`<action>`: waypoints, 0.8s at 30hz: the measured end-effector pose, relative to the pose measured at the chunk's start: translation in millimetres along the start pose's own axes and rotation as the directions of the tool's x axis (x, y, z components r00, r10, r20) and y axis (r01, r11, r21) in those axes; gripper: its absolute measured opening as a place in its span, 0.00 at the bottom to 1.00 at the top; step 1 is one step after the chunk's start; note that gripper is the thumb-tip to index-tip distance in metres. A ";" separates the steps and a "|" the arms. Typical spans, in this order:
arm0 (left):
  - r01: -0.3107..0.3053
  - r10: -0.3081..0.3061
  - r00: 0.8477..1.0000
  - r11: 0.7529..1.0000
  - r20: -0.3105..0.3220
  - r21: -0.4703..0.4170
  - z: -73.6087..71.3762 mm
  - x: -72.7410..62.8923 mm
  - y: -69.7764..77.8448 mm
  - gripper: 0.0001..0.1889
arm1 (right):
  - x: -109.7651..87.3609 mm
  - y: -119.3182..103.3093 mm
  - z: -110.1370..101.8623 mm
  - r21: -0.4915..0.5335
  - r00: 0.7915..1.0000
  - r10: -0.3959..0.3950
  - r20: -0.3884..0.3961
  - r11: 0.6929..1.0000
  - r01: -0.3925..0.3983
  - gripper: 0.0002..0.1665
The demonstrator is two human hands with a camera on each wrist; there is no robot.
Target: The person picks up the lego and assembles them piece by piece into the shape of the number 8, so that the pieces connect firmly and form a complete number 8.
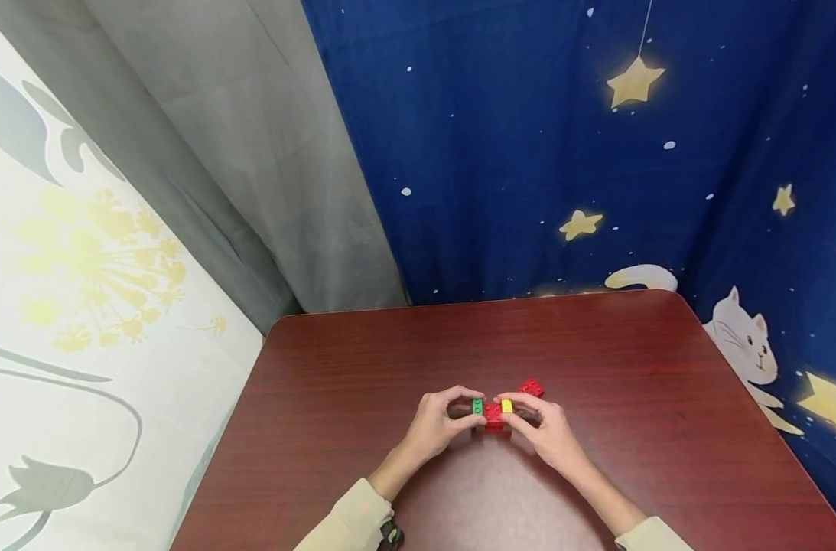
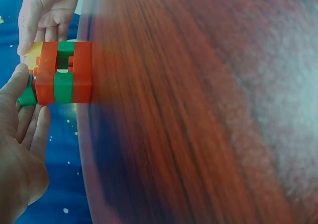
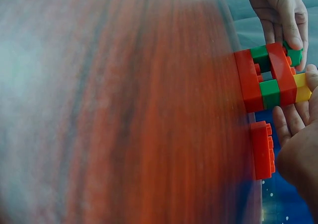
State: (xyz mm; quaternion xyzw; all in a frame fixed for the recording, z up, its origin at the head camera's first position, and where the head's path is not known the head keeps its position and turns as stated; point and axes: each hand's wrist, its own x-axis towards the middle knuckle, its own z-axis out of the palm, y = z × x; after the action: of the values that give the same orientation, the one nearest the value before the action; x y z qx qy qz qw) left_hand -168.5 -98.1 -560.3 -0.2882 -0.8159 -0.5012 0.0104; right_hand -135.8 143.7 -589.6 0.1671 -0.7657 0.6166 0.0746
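Both my hands grip one small stack (image 3: 283,75): with my left hand (image 1: 431,422) I pinch an upper green brick (image 1: 477,406) at its left end, and with my right hand (image 1: 550,432) I pinch a yellow brick (image 1: 506,405) at its right end. Between them, studs of the upper red brick (image 1: 493,414) show. Under that sit two lower green bricks (image 3: 270,93), set apart with a gap between them, on a bottom red brick (image 3: 248,82) at the table; whether the two top bricks are fully seated I cannot tell. Just beyond my right hand lies a loose red brick (image 1: 531,388). Beneath, the table (image 1: 321,367) is reddish-brown and wood-grained; past its far edge hang a grey curtain (image 1: 252,153) and a dark blue curtain (image 1: 493,138) with stars and a white cat, and a pale plant-patterned cloth (image 1: 46,428) hangs on the left
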 end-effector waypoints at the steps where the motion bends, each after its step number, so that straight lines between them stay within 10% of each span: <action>1: -0.002 0.002 1.000 1.000 -0.001 0.001 0.2 -0.2 0.1 0.20 | -0.3 0.0 0.3 -0.001 1.000 -0.004 -0.001 1.000 0.004 0.16; 24: -0.038 0.038 0.998 0.999 -0.049 -0.016 5.3 -3.5 -6.3 0.20 | -0.8 2.0 1.1 -0.009 1.000 -0.018 -0.012 1.000 0.018 0.17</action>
State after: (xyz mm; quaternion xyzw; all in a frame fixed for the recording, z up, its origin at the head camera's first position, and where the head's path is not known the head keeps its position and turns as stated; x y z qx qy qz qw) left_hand -167.2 -97.5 -569.1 -0.2913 -0.8056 -0.5146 0.0376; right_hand -135.6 143.1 -592.0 0.1699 -0.7665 0.6134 0.0852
